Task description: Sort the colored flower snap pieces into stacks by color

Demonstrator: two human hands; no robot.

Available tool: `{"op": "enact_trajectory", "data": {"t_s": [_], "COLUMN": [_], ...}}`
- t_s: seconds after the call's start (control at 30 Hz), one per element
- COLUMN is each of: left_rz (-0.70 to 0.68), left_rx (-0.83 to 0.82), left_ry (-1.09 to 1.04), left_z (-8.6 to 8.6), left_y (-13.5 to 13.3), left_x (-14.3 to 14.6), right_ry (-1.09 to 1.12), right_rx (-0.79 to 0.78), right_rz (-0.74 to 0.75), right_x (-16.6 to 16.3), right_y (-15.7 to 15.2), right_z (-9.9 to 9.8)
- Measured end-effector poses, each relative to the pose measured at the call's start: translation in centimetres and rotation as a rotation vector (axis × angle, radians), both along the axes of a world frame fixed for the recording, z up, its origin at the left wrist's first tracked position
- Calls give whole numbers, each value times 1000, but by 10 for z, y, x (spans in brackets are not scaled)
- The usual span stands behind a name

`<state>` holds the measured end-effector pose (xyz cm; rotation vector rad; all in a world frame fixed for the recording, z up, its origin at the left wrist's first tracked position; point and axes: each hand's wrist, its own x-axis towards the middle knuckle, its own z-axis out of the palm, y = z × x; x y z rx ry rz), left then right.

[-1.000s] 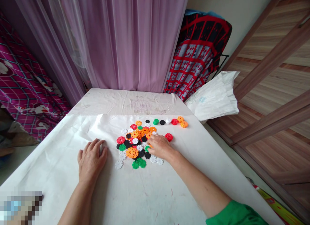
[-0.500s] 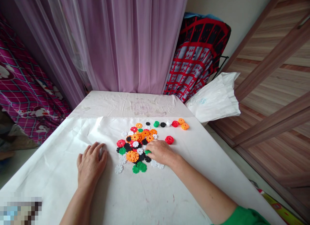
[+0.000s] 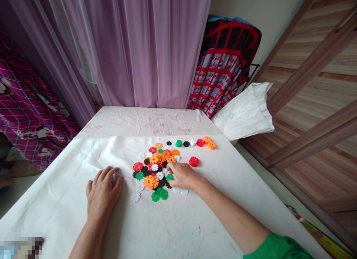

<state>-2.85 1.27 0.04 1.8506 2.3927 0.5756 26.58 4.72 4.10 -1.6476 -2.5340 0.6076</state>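
Note:
Flower-shaped plastic discs with notched rims lie in a loose pile in orange (image 3: 151, 182), green (image 3: 160, 194), white (image 3: 135, 197), red (image 3: 137, 166) and black (image 3: 145, 172). At the pile's right edge is my right hand (image 3: 184, 175), its index finger and thumb apart. A green disc (image 3: 170, 176) shows in the gap between them, and the other fingers are partly hidden. My left hand (image 3: 103, 188) rests flat on the table, left of the pile, holding nothing.
Behind the pile runs a row of sorted discs: green (image 3: 178, 143), black (image 3: 186, 144), white (image 3: 193, 142), red (image 3: 200, 143) and orange (image 3: 211, 144). A red stack (image 3: 193, 161) stands nearer. A white bag (image 3: 244, 112) hangs at the white-covered table's (image 3: 156, 229) right edge.
My right hand has lifted its index finger away from its thumb, so more of the green disc shows. My left hand stays in place; the view has shifted slightly.

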Motion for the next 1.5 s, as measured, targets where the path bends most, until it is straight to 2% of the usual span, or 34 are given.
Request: {"op": "enact_trajectory", "data": {"t_s": [0.13,0.23,0.43,0.57,0.67,1.07,1.33,1.5], "left_rz": [1,0,4,4,3,8,1,4], "left_rx": [-11,-5,-15,-16,-21,3,-5,-3], "left_ry": [1,-11,-34,-31,-27,-38,-28,-22], "left_z": [0,-1,-1,0,0,-6,-3,0], "left_y": [0,0,0,0,-1,-2,-2,-1], "left_x": [-1,-1,-1,0,0,-3,-2,0], "right_ry": [105,182,173,96,52,-28,-29,-105], "right_rx": [-14,29,169,222,241,191,253,213], "right_rz": [-69,-170,-364,-421,-410,-334,-362,-276], "right_x": [8,22,54,62,62,55,64,58], "right_y": [1,14,72,107,121,127,118,112], "right_z": [3,11,26,23,19,23,26,31]}}
